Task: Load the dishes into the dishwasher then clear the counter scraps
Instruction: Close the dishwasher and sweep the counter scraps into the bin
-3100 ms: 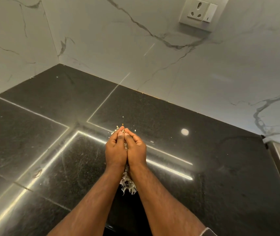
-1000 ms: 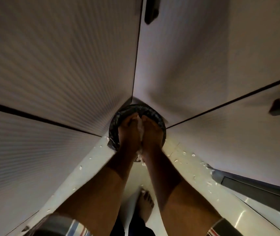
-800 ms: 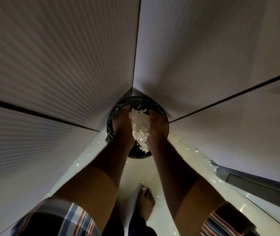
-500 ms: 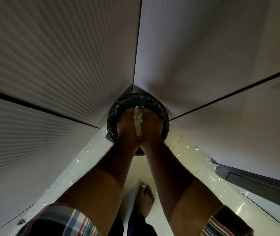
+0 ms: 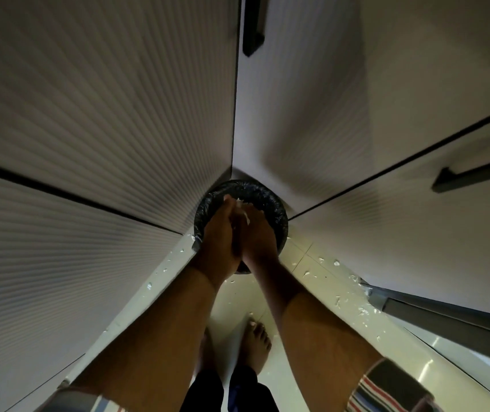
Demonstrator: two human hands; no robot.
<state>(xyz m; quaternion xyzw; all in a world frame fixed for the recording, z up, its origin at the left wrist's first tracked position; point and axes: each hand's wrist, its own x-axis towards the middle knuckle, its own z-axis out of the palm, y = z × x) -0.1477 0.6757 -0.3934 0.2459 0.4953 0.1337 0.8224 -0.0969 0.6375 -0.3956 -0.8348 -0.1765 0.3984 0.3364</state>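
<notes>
Head view: left hand [image 5: 218,242] and right hand [image 5: 257,236] pressed flat together over bin [image 5: 270,197].

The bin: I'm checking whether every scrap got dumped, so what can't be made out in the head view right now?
- Inside of the bin: covered by the hands and too dark.
- Whether scraps remain between the palms: left hand and right hand are pressed together; only white bits show at the fingertips.
- White flecks on the floor: too small to identify.
- Counter: out of frame.
</notes>
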